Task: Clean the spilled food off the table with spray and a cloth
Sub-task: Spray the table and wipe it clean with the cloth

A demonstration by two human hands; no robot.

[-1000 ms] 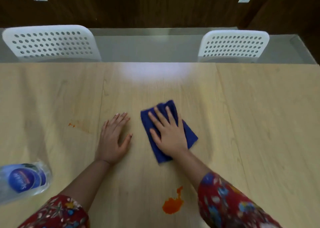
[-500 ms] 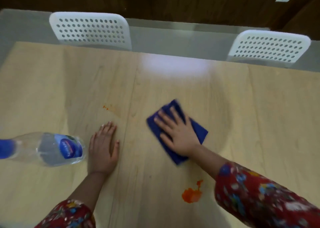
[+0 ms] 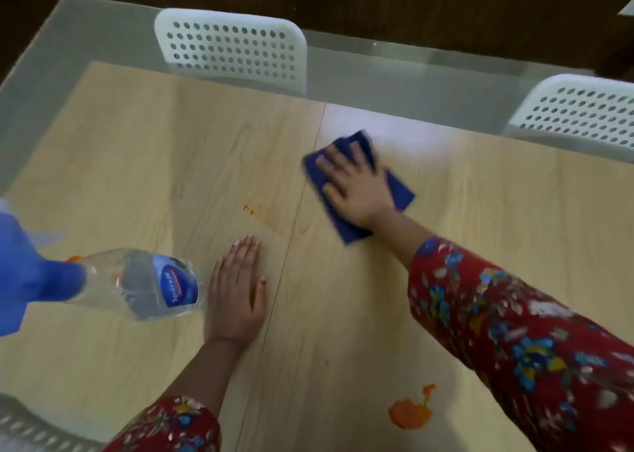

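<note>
Sliding away from the person, the right hand [image 3: 356,190] has carried the blue cloth [image 3: 400,193] farther up the table [image 3: 137,163] than half a second ago, and both are blurred. The hand lies flat on the cloth, fingers straight and slightly spread, pressing it onto the wood just right of the seam [image 3: 295,232] that runs down the tabletop. The left hand [image 3: 235,293] has stayed planted palm down just left of the seam, fingers straight and close together, thumb out, holding nothing.

A clear spray bottle [image 3: 144,285] with a blue label and blue head lies on its side left of the seam, its base just beside the left hand. A thin orange smear [image 3: 260,214] sits close to the left of the seam, beyond the left hand's fingertips. A thicker orange blot [image 3: 410,414] lies right of the seam, near the person and under the right sleeve's [image 3: 514,331] line, well apart from the cloth. Two white perforated chairs [image 3: 233,46] stand at the far edge.
</note>
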